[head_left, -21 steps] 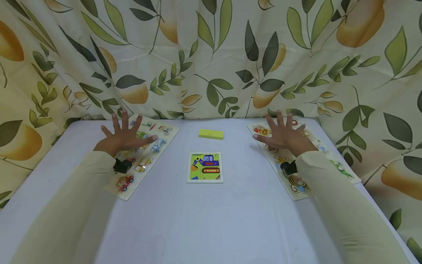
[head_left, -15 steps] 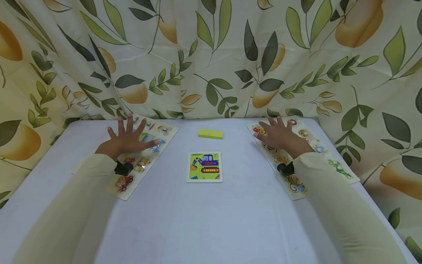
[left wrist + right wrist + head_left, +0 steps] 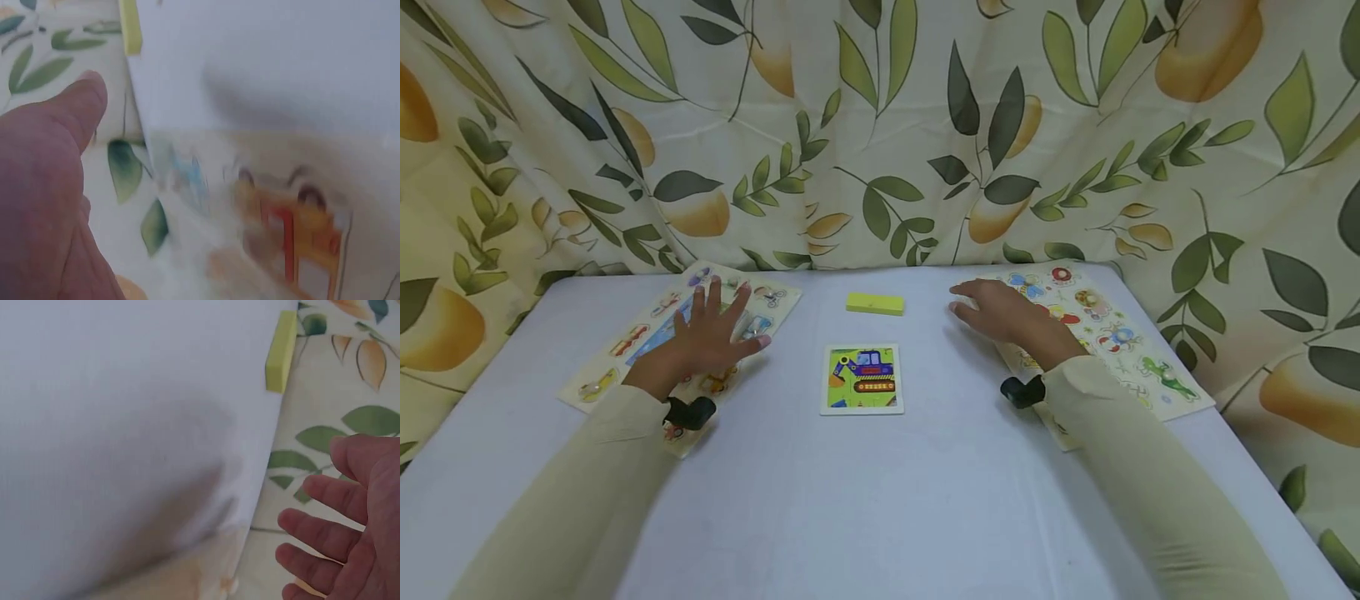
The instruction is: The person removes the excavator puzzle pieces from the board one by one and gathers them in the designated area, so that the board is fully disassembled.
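My left hand [image 3: 696,342] hovers with fingers spread over the left picture board [image 3: 578,393], which bears several vehicle pictures. In the left wrist view, an orange vehicle picture [image 3: 306,231] lies below the thumb. My right hand [image 3: 1011,312] is above the inner edge of the right board [image 3: 1183,407], which shows insects and other figures. Its fingers reach out toward the middle and hold nothing. The yellow block [image 3: 875,304] lies at the back middle, apart from both hands. In front of it is a square white-framed excavator picture [image 3: 862,379].
A white cloth [image 3: 865,500] covers the table. Behind it hangs a curtain [image 3: 880,167] with leaf and fruit patterns, close along the back edge. Dark wrist straps [image 3: 688,412] show at the cuffs.
My right hand has shifted inward off the middle of its board, its fingers now pointing left. My left hand has moved a little right and nearer to me, still spread.
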The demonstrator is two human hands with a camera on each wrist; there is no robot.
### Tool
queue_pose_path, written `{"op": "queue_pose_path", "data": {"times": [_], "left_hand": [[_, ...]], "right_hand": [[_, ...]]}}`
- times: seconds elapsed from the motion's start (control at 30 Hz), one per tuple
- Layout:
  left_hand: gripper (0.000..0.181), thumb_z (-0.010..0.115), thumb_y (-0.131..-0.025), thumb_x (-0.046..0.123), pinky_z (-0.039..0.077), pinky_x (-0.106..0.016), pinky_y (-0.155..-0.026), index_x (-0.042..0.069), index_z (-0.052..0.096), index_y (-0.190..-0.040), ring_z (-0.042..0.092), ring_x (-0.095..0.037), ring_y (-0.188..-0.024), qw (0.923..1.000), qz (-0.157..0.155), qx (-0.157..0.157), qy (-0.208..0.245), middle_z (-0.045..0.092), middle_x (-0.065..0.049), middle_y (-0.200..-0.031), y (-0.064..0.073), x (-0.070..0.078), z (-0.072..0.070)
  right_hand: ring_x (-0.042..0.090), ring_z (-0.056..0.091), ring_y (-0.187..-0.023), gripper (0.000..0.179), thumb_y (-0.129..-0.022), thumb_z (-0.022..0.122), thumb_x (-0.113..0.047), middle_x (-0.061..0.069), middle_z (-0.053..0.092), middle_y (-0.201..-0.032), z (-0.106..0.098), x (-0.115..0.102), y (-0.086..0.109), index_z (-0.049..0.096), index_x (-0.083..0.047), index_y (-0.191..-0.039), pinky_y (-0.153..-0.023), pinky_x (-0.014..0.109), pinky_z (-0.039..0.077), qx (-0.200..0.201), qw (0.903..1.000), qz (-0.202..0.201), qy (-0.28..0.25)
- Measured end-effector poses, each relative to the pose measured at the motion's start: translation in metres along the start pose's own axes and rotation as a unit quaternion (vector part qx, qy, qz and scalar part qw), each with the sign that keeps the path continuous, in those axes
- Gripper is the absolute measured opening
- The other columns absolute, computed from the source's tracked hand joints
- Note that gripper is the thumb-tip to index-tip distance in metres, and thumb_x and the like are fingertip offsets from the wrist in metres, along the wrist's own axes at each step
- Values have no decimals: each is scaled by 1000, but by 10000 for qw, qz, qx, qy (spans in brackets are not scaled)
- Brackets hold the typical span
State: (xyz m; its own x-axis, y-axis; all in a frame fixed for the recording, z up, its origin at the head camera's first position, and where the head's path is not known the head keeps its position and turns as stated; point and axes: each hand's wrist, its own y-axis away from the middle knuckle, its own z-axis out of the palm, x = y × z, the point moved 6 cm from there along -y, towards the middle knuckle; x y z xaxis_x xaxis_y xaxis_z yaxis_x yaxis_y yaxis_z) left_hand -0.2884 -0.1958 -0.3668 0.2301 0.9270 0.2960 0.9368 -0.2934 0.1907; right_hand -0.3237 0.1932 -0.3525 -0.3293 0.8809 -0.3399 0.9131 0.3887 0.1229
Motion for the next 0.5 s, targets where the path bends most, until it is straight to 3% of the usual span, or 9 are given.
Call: {"op": "queue_pose_path", "data": {"times": [0.13, 0.33, 0.5], "left_hand": [[95, 41, -91, 70, -1, -77, -98, 14, 2, -158, -17, -50, -140, 9997, 231, 21, -66, -24, -24, -155, 2, 14, 8], [95, 42, -90, 72, -2, -74, -102, 18, 5, -158, -17, -46, -141, 9984, 482, -263, 128, -21, -21, -157, 8, 45, 23], [88, 34, -91, 74, -3, -72, -104, 24, 7, -158, -18, -46, -141, 9962, 601, -541, 337, -18, -20, -158, 12, 62, 34]], "right_hand": [[35, 38, -135, 44, -101, 51, -23, 18, 50, -141, 8, -15, -3, 52, -2, -139, -109, 51, 28, 57, 9993, 0, -383], [32, 36, -137, 45, -102, 50, -27, 15, 48, -144, 23, -34, -7, 51, -6, -141, -110, 49, 28, -101, 9970, -39, -769], [30, 40, -135, 43, -101, 52, -25, 13, 52, -140, 25, -50, -9, 53, -5, -140, -109, 47, 30, -12, 9951, -314, -939]]}}
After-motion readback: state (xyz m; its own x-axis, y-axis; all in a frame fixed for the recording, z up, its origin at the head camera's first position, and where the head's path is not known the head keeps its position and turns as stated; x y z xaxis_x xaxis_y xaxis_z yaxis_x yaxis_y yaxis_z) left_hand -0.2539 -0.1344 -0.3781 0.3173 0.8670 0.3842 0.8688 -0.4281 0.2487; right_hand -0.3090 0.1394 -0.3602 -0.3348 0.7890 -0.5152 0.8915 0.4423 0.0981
